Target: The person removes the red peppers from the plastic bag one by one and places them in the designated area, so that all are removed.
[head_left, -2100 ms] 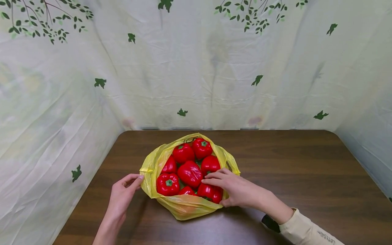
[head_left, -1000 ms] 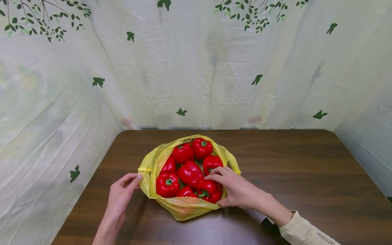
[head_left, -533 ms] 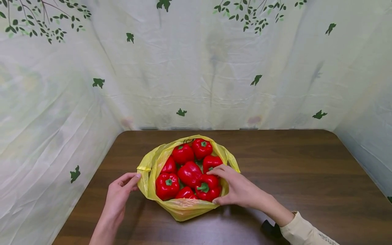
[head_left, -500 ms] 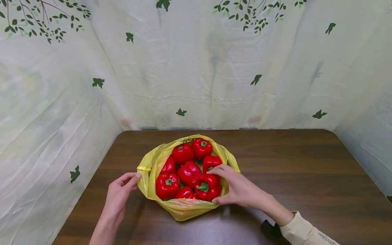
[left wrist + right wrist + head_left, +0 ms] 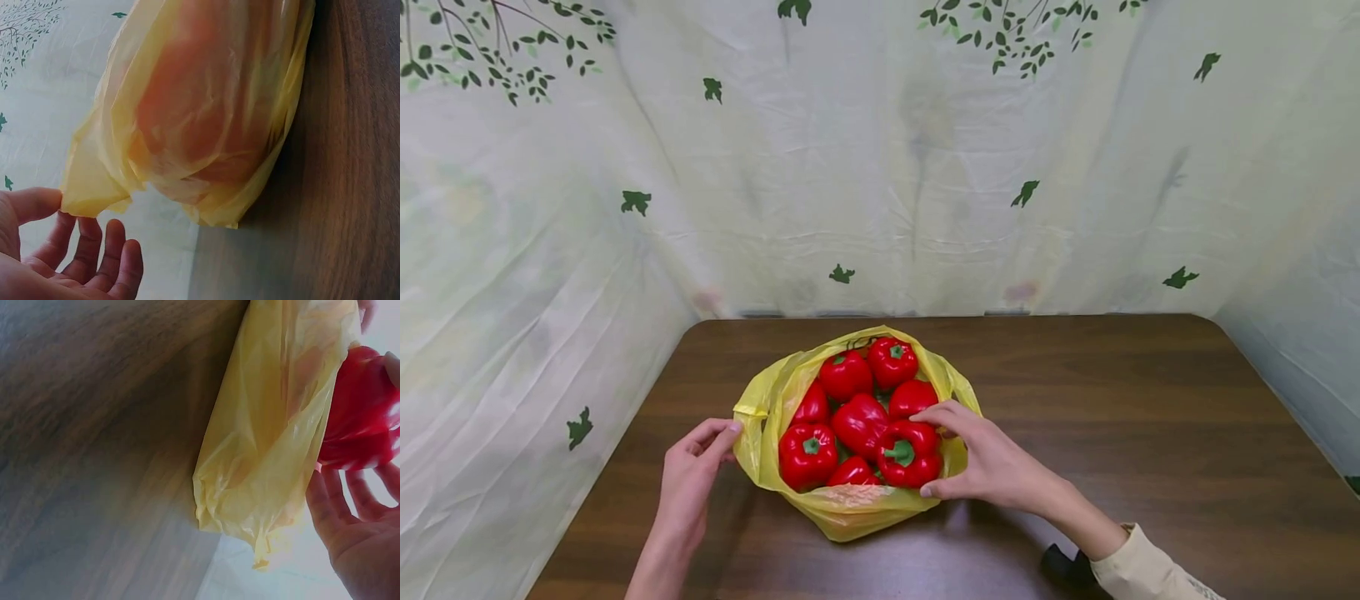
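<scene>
A yellow plastic bag point(image 5: 827, 510) full of red bell peppers sits on the brown table, its mouth spread wide. At its left edge my left hand point(image 5: 688, 475) pinches the rim between thumb and forefinger; the left wrist view shows the bag's corner point(image 5: 94, 190) in that pinch, the other fingers loosely bent. My right hand point(image 5: 981, 462) reaches over the bag's right side and holds a bell pepper point(image 5: 910, 454) between thumb and fingers, its green stem facing left. In the right wrist view this red pepper point(image 5: 359, 415) stands partly above the bag's edge.
Several more bell peppers, one in the middle point(image 5: 860, 423), crowd the bag around the held one. The wood-grain table point(image 5: 1112, 417) extends to the right. A pale leaf-printed curtain point(image 5: 880, 167) encloses the back and sides.
The front-right pepper has turned and risen a little, bringing its stem into sight, with my right hand around it. My left hand has shifted slightly left, still pinching the bag's rim.
</scene>
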A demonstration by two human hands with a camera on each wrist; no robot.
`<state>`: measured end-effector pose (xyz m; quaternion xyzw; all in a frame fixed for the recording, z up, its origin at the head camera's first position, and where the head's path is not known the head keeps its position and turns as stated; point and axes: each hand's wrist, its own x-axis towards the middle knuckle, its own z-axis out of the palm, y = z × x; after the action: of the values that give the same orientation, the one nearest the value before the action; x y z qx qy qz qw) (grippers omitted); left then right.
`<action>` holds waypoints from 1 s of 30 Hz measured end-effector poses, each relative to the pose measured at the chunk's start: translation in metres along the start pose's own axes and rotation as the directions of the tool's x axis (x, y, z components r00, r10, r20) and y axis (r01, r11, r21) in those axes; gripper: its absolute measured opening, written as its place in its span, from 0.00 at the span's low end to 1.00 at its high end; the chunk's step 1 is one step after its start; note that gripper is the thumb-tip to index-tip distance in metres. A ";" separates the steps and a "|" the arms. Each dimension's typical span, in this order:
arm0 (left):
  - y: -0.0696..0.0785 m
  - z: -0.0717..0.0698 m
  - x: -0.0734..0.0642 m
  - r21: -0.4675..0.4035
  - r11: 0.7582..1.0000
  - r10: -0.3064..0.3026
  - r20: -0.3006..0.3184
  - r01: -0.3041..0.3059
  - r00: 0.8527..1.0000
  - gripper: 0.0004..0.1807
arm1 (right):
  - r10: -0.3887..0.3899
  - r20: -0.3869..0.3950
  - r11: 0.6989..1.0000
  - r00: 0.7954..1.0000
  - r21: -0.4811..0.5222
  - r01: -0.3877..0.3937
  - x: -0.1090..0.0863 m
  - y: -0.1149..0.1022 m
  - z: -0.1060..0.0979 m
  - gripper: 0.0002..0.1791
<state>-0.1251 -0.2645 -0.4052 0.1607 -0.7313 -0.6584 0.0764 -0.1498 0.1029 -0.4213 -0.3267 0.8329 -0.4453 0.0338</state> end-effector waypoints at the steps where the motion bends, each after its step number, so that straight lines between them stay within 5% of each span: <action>1: 0.000 0.001 0.000 -0.006 1.000 0.011 -0.003 -0.011 1.000 0.16 | -0.001 -0.005 1.000 1.000 0.001 0.001 0.000 0.000 0.000 0.38; 13: 0.008 0.010 0.003 -0.087 0.992 0.089 0.026 -0.086 0.996 0.13 | 0.056 -0.077 0.994 0.995 0.094 -0.049 -0.006 0.000 -0.001 0.37; 30: 0.024 0.025 0.018 -0.020 0.995 0.101 0.037 -0.100 0.994 0.13 | 0.080 -0.196 0.989 0.977 0.135 -0.054 -0.022 0.001 -0.020 0.37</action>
<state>-0.1532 -0.2453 -0.3863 0.1103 -0.7337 -0.6634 0.0968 -0.1402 0.1303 -0.4149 -0.2490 0.8122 -0.5273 -0.0146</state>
